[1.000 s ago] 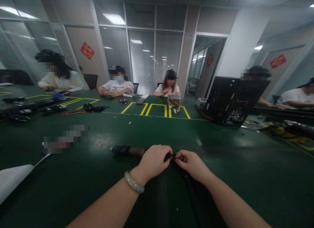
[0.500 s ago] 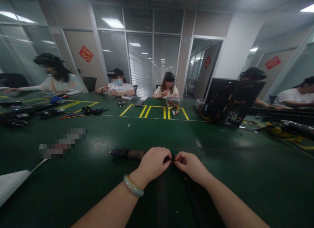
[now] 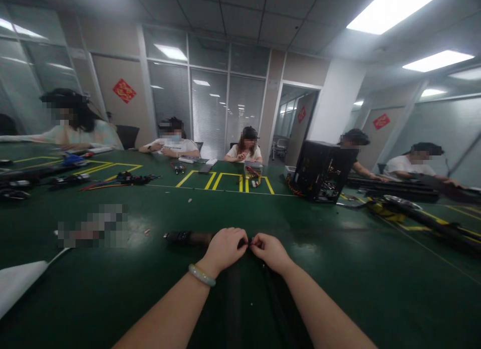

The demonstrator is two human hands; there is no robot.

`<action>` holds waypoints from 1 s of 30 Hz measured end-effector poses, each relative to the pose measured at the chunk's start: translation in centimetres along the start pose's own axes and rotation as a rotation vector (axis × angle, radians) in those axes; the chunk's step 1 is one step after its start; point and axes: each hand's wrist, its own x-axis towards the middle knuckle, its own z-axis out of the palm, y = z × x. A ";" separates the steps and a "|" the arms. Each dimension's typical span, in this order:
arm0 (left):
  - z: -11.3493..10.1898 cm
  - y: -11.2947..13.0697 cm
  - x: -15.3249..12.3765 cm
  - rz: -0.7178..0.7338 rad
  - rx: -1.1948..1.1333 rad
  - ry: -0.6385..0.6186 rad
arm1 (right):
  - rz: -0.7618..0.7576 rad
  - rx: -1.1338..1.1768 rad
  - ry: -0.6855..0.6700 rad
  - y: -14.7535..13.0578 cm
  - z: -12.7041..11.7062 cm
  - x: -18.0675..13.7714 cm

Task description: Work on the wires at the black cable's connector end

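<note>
A dark, slim electric screwdriver (image 3: pixel 199 238) lies on the green table, its narrow metal tip pointing left. My left hand (image 3: pixel 226 247) is closed over its rear part, thumb and fingers curled at the tail end. Almost touching those fingertips, my right hand (image 3: pixel 269 250) pinches a small dark end, which seems to belong to the black cord (image 3: pixel 273 294) running down below it. My fingers hide most of what lies between the two hands, so whether the cord and the screwdriver are joined cannot be seen.
Left of the screwdriver are a small pale scrap (image 3: pixel 147 232) and a white sheet (image 3: pixel 20 284). Bundled cables (image 3: pixel 130 179) lie farther back. A black computer case (image 3: pixel 323 171) stands at right, near a long dark part (image 3: pixel 432 213). Several people sit around the table.
The head view has tilted up and turned slightly right, so the scene sits farther left. Both hands keep the same closed pose at the screwdriver's tail.
</note>
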 end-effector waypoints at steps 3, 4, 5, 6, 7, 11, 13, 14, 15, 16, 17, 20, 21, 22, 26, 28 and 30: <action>-0.1 0.2 -0.2 -0.010 0.007 0.005 | 0.017 -0.028 0.016 -0.5 0.0 -0.3; -0.2 0.3 -0.3 -0.006 0.006 0.008 | 0.022 -0.036 0.022 -0.6 0.0 -0.4; -0.2 0.3 -0.4 0.000 0.005 0.010 | 0.026 -0.043 0.027 -0.7 0.0 -0.6; -0.3 0.4 -0.5 0.005 0.005 0.011 | 0.030 -0.048 0.031 -0.8 0.0 -0.7; -0.3 0.4 -0.6 0.009 0.006 0.013 | 0.033 -0.053 0.036 -0.9 0.0 -0.8; -0.4 0.5 -0.8 0.015 0.011 0.018 | 0.040 -0.068 0.048 -1.2 -0.1 -1.0; -0.4 0.6 -0.8 0.018 0.012 0.023 | 0.041 -0.072 0.048 -1.4 -0.1 -1.0; -0.4 0.6 -0.8 0.019 0.012 0.025 | 0.039 -0.073 0.046 -1.4 -0.1 -1.0; -0.4 0.6 -0.8 0.019 0.013 0.027 | 0.037 -0.075 0.045 -1.5 -0.1 -1.0; -0.4 0.6 -0.8 0.019 0.013 0.028 | 0.035 -0.076 0.045 -1.6 -0.1 -1.0; -0.3 0.6 -0.8 0.018 0.014 0.028 | 0.034 -0.079 0.045 -1.6 -0.1 -1.0; -0.2 0.5 -0.6 0.014 0.017 0.026 | 0.036 -0.083 0.042 -1.6 -0.2 -0.8; -0.2 0.4 -0.5 0.012 0.017 0.025 | 0.039 -0.081 0.039 -1.5 -0.2 -0.8; -0.1 0.3 -0.5 0.010 0.017 0.023 | 0.041 -0.079 0.033 -1.5 -0.3 -0.7; 0.1 0.1 -0.2 -0.001 0.010 0.016 | 0.040 -0.053 -0.005 -1.1 -0.5 0.0; 0.1 0.0 -0.1 -0.010 -0.001 0.015 | 0.035 -0.035 -0.025 -0.9 -0.5 0.2; 0.1 0.0 -0.1 -0.019 -0.013 0.013 | 0.028 -0.020 -0.037 -0.8 -0.6 0.3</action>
